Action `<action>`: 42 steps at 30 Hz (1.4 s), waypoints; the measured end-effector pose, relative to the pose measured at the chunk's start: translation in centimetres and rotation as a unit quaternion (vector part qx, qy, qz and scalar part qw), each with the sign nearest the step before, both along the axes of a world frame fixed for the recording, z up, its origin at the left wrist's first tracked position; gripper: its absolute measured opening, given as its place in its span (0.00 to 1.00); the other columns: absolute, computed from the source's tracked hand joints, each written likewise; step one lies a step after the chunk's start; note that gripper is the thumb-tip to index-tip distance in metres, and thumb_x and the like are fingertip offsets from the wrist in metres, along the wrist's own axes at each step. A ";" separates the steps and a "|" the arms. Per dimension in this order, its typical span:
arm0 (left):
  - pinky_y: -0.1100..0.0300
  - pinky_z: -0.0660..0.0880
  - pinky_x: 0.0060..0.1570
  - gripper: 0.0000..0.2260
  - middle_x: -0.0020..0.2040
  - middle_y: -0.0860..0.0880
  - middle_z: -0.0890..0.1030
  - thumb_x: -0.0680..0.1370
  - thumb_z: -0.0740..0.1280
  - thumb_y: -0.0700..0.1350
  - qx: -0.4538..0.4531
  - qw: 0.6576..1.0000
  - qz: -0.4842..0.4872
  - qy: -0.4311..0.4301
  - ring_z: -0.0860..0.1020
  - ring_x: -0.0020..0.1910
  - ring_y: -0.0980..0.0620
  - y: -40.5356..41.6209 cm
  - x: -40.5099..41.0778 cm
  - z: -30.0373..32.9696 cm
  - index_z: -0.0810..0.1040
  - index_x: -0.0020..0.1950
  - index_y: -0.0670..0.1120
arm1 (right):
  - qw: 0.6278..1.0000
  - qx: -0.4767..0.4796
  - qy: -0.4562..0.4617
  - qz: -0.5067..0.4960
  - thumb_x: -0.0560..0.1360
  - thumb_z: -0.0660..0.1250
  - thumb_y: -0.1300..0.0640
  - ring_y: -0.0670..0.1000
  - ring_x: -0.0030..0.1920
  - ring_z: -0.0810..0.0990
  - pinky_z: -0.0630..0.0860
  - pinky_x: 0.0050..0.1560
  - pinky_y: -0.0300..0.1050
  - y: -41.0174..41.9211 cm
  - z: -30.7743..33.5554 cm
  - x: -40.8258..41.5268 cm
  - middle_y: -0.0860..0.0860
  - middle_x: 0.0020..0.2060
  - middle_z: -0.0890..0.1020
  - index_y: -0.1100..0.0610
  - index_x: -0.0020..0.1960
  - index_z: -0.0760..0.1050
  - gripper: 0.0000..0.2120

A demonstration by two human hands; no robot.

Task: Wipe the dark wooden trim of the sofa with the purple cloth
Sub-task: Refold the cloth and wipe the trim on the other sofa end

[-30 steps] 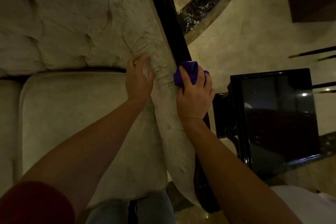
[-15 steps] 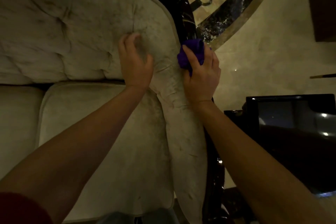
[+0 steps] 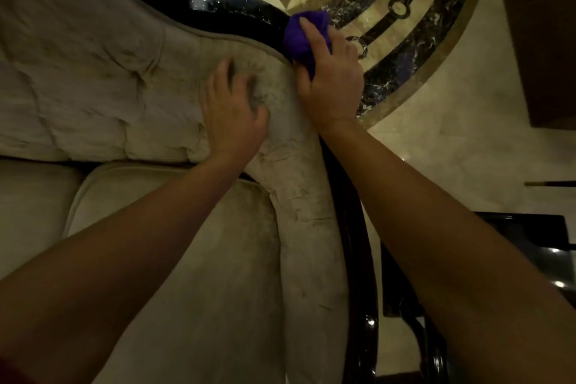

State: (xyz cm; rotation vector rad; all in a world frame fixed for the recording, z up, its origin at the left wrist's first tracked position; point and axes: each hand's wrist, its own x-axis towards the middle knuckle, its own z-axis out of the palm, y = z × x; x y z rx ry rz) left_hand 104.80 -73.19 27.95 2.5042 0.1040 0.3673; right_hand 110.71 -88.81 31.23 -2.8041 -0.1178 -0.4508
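Note:
The glossy dark wooden trim (image 3: 237,14) curves along the top of the beige tufted sofa back (image 3: 81,72) and runs down the outer side of the arm. My right hand (image 3: 330,78) grips the bunched purple cloth (image 3: 304,37) and presses it on the trim at the corner where back meets arm. My left hand (image 3: 232,115) rests flat on the upholstery just inside that corner, fingers spread, holding nothing.
A beige seat cushion (image 3: 187,274) lies below my arms. Polished marble floor (image 3: 442,121) with a dark inlaid band (image 3: 414,28) lies beyond the sofa. A black glossy side table (image 3: 530,246) stands at the right, and dark wooden furniture (image 3: 542,40) at the upper right.
My right hand has slid the cloth up the arm's trim to the corner of the backrest. My left hand has moved along the upholstery with it. The view has shifted upward.

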 end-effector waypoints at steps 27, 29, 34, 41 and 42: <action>0.42 0.55 0.79 0.39 0.83 0.35 0.46 0.78 0.62 0.49 0.119 0.980 -0.052 0.152 0.45 0.82 0.36 -2.3 -2.5 -0.2 0.48 0.83 0.38 | 0.936 -0.021 0.274 -0.222 0.80 0.68 0.46 0.65 0.67 0.73 0.78 0.61 0.62 -5.7 -5.0 -29.8 0.63 0.74 0.69 0.50 0.82 0.56 0.36; 0.43 0.59 0.78 0.38 0.84 0.36 0.46 0.80 0.62 0.49 0.121 0.980 -0.059 0.144 0.45 0.82 0.36 -1.8 -2.4 -0.5 0.47 0.83 0.39 | 0.931 -0.020 0.281 -0.231 0.80 0.67 0.44 0.65 0.65 0.74 0.79 0.59 0.62 -5.8 -5.0 -29.8 0.62 0.74 0.69 0.49 0.82 0.56 0.36; 0.44 0.66 0.74 0.38 0.84 0.38 0.47 0.79 0.64 0.50 0.116 0.984 -0.079 0.113 0.46 0.83 0.38 -0.7 -2.4 -2.1 0.49 0.84 0.41 | 0.946 -0.008 0.238 -0.219 0.79 0.69 0.46 0.64 0.62 0.76 0.80 0.55 0.61 -5.7 -5.1 -27.3 0.62 0.71 0.72 0.49 0.82 0.60 0.35; 0.46 0.72 0.69 0.39 0.84 0.39 0.48 0.77 0.67 0.50 0.078 0.989 -0.088 0.093 0.46 0.83 0.39 -0.3 -2.2 -2.5 0.52 0.83 0.42 | 0.976 0.007 0.159 -0.149 0.77 0.70 0.50 0.63 0.63 0.75 0.78 0.59 0.59 -4.4 -5.8 -18.8 0.61 0.74 0.71 0.45 0.81 0.63 0.34; 0.47 0.73 0.69 0.39 0.84 0.39 0.48 0.77 0.67 0.50 0.077 0.988 -0.092 0.092 0.46 0.83 0.39 -0.1 -2.2 -2.5 0.52 0.83 0.42 | 0.980 0.015 0.139 -0.141 0.77 0.71 0.51 0.63 0.62 0.75 0.79 0.58 0.59 -4.1 -5.7 -17.5 0.60 0.73 0.72 0.45 0.80 0.63 0.34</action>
